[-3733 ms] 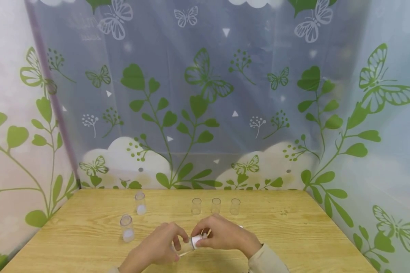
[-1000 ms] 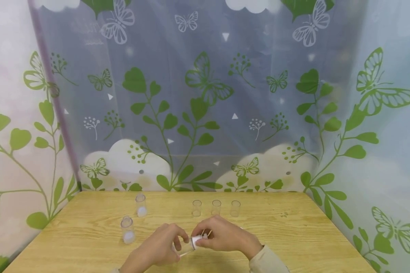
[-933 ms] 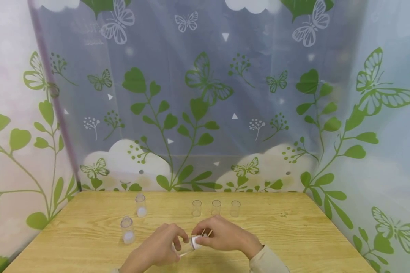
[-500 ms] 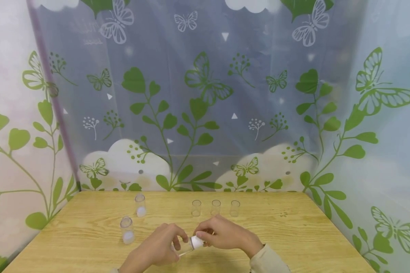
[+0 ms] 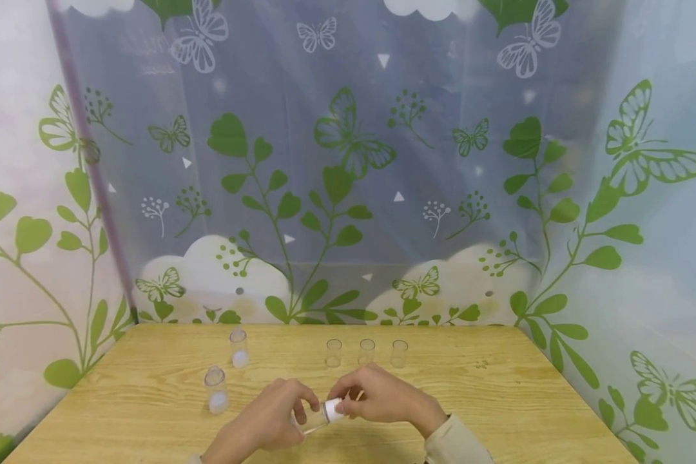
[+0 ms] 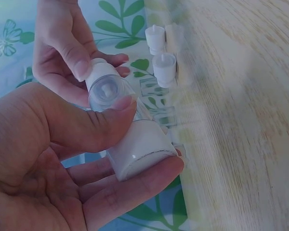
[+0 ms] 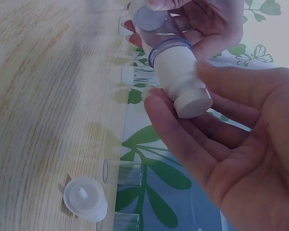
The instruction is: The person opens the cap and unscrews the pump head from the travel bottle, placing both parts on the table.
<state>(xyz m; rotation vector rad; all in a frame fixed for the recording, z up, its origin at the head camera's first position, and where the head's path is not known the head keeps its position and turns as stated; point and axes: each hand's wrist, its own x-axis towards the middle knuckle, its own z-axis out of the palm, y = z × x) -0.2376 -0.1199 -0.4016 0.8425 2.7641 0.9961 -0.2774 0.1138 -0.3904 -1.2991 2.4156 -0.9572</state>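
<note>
Over the front of the table, my left hand grips a clear bottle that lies tilted. Its white base rests on my left fingers, and the left thumb presses the clear side. At the bottle's other end, my right hand pinches a white pump top between thumb and fingers. That top sits at the bottle's blue-tinted rim; whether it is fully seated, I cannot tell. In the head view, the right hand hides part of the pump top.
Two clear bottles with white bottoms, a rear bottle and a nearer bottle, stand at left. Three clear caps stand in a row behind my hands, one a cap at right. Loose white pump tops, including one pump top, stand on the wooden table.
My right thumb and fingers have shifted their grip around the white pump top, baring more of it half a second ago than now. The left hand and the bottle stay in place.
</note>
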